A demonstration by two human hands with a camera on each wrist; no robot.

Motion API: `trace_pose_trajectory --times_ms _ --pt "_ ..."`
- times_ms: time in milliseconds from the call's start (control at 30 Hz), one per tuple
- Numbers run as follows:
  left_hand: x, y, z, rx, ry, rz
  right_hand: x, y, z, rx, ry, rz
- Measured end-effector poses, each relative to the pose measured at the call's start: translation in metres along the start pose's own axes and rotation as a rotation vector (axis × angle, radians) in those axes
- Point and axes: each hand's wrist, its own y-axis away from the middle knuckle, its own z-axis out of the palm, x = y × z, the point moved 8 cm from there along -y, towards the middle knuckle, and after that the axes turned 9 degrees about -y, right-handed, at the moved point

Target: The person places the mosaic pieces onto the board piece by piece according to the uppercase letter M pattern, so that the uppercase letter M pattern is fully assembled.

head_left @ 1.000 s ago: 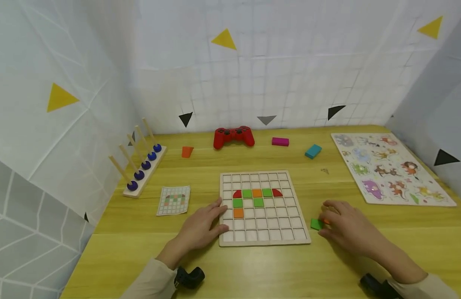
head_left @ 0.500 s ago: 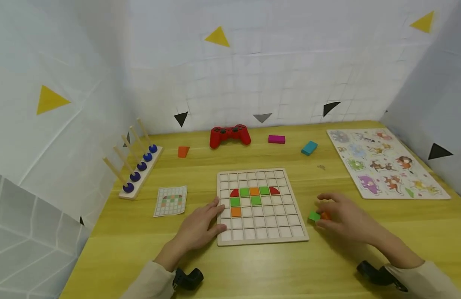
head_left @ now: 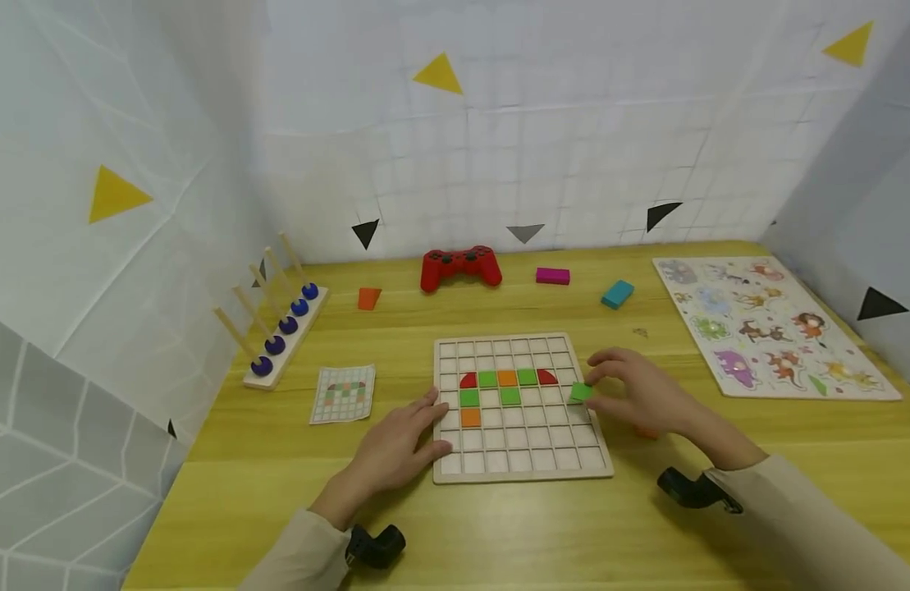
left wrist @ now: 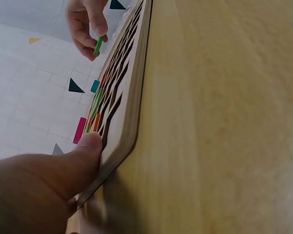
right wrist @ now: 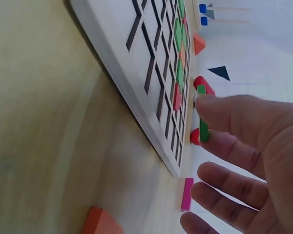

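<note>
Two hands | right hand (head_left: 642, 396) grip pinches green tile (head_left: 580, 392) above grid board (head_left: 523, 472) | left hand (head_left: 395, 447) relaxed, touching board

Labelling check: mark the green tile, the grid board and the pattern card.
green tile (head_left: 580, 392), head view, its flat top face, pinched by the right hand.
grid board (head_left: 523, 474), head view, its bare near rim.
pattern card (head_left: 343, 394), head view, its middle.

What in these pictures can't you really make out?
- Orange piece, head view: mostly hidden behind the right hand.
- Green tile: whether it touches the board is unclear; fingers cover its edge.
- Pattern card, head view: squares too small to read.
- Left hand, left wrist view: cut off by the frame edge; only the thumb shows.
</note>
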Motion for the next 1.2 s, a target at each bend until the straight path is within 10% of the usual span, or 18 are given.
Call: trace_pose_trajectory --times_ms 1200 --pt "0.001 -0.001 -0.001 0.0 -0.016 -0.017 -0.005 -0.026 0.034 -0.034 0.038 -0.049"
